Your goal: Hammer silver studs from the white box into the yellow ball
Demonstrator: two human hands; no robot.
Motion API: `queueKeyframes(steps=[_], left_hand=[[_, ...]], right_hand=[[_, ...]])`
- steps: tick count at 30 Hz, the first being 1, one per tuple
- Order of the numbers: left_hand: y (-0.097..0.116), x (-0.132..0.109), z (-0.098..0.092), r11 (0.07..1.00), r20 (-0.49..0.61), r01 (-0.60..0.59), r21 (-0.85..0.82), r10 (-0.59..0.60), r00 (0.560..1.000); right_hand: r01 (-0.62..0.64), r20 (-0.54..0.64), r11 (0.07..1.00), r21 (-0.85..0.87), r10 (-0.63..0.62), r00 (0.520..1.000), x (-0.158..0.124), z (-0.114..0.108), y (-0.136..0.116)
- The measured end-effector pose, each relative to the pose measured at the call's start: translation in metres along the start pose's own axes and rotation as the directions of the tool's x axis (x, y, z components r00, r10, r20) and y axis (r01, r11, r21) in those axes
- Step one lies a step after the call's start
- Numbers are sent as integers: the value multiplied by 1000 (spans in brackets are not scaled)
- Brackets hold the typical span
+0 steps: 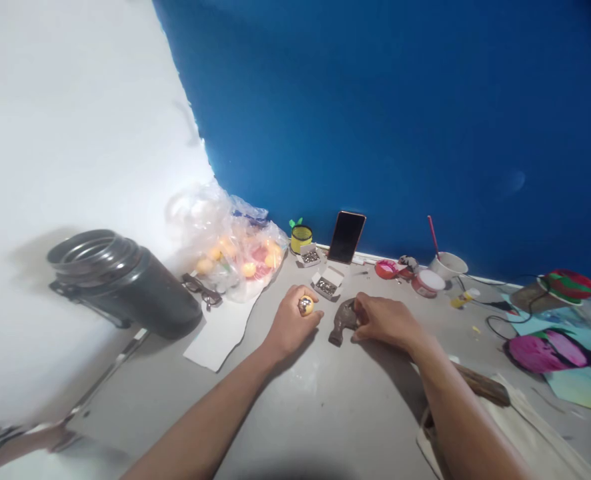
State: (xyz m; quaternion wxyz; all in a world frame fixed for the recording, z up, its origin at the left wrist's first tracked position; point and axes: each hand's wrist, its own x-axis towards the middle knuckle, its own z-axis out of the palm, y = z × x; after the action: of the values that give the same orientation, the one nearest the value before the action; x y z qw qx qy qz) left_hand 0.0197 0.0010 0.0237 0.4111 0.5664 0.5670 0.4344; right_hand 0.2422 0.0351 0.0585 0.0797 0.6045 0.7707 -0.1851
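My left hand (289,327) is closed around a small yellow ball (305,306) whose visible side is partly covered with shiny metal tacks. To its right, my right hand (383,320) grips a hammer (344,321) close to its dark metal head. The head is low over the grey table. My right forearm hides much of the wooden handle (483,385), whose end shows beyond it. Just past my hands lies an open small box (327,283) of metal tacks, with a second such box (309,256) behind it.
A dark flask (130,287) stands open at left, near eyeglasses (203,291) and white paper (220,333). Behind is a clear plastic bag (245,257) with yellow-orange balls. A phone (346,237) leans on the blue wall. A cup (448,265) and painted items occupy the right. Another person's arm (30,443) shows lower left.
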Motion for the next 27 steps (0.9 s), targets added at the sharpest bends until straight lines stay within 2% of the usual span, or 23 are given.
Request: queueKeyframes(steps=[3,6,8,10,13,17,22,25,27], left_hand=[[-4,4,-3,1000,-34,4,3,-4,999],[-5,6,-4,999,-87,48,-7,-48,995],[-5,6,-3,995,-72,95,-27,-97,993],[-6,7,-3,995,-57,90,-43,-92,994],[-7,7,-3,999,-47,4,-48,-6,999],[-7,4,1,999,-7,-42,-16,42,999],[-6,1,5,1000,46,-23,8,23,999],[-5,2,3,1000,39,-1,22,0,999],[-4,2,3,1000,42,6,26,-7,999]], right_hand=[[-5,22,999,-38,6,1000,4,8,2],[71,20,997,-7,-71,997,4,8,6],[129,-54,992,6,-128,990,-1,0,7],[160,-179,987,16,-154,972,-9,-11,6],[212,-384,972,99,-159,909,-19,-21,3],[296,-604,945,143,-153,782,-20,-9,-11],[314,-628,949,2,-244,739,-16,9,-29],[246,-694,969,-12,-185,696,-19,8,-28],[217,-708,976,-13,-162,687,-21,5,-26]])
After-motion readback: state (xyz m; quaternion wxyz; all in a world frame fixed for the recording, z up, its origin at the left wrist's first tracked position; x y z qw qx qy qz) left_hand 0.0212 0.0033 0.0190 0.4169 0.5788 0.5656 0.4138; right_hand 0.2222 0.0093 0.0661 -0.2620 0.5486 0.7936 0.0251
